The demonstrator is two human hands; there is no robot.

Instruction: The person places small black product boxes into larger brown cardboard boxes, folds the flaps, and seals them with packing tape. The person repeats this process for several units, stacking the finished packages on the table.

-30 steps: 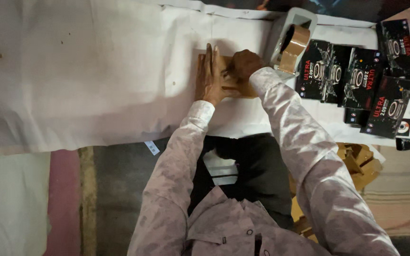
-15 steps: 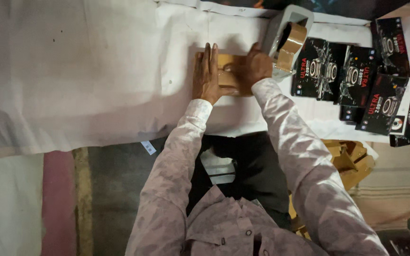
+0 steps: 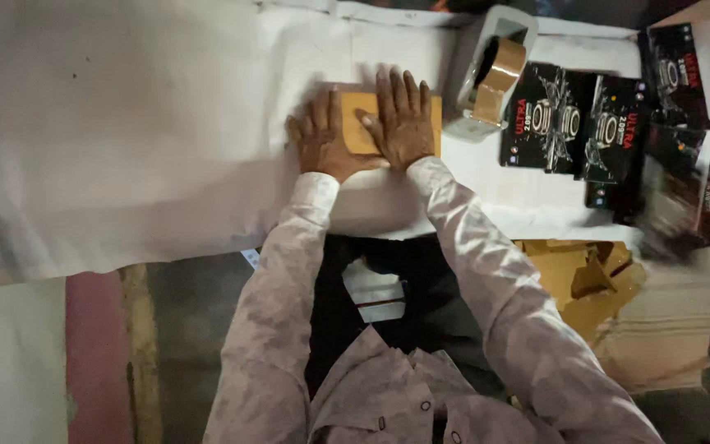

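Observation:
A flat brown cardboard piece (image 3: 356,125) lies on the white-covered table (image 3: 125,123) in front of me. Both hands press down on it, palms flat and fingers stretched away from me. My left hand (image 3: 322,141) covers its left edge. My right hand (image 3: 401,122) lies over its middle and right part, so only a strip between the hands and the right edge show. Neither hand grips anything.
A tape dispenser (image 3: 491,76) with a roll of brown tape stands just right of the hands. Several black printed boxes (image 3: 585,123) lie further right. Folded brown cardboard pieces (image 3: 577,275) are piled below the table edge at the right.
The hands have shifted from holding the cardboard at its sides to lying flat on top of it, close together. The view has moved slightly.

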